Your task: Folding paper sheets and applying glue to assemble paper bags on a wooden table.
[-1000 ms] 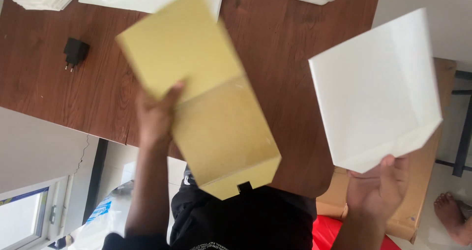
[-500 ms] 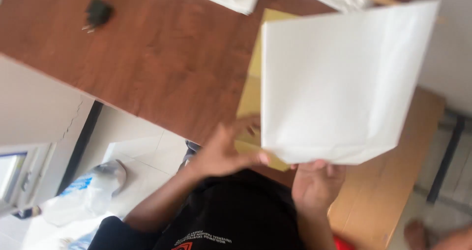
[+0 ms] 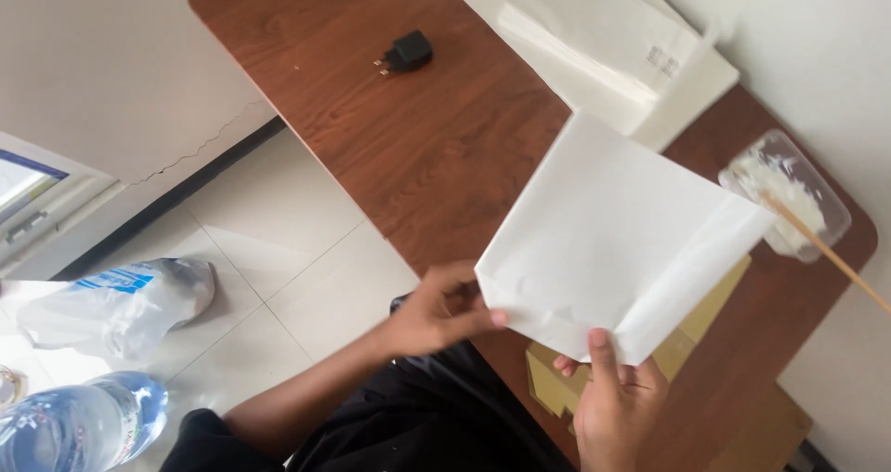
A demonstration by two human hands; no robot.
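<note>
A white folded paper sheet [image 3: 613, 240] is held over the brown wooden table [image 3: 436, 138]. My left hand [image 3: 441, 310] pinches its near left corner. My right hand [image 3: 617, 407] grips its near edge, thumb on top. A yellow-brown paper piece [image 3: 557, 384] lies under the white sheet, mostly hidden, with its edge showing near my right hand and at the right side [image 3: 719, 300].
A stack of white paper [image 3: 603, 40] lies at the table's far end. A clear tub of white paste [image 3: 789, 198] with a wooden stick [image 3: 831, 258] sits at the right edge. A black plug adapter [image 3: 404, 54] rests on the table. Plastic bottles [image 3: 79, 426] and a plastic bag [image 3: 121, 300] are on the tiled floor.
The white sheet, held apart in my right hand a second ago, now lies over the yellow-brown piece, and both hands hold it. The camera view has turned.
</note>
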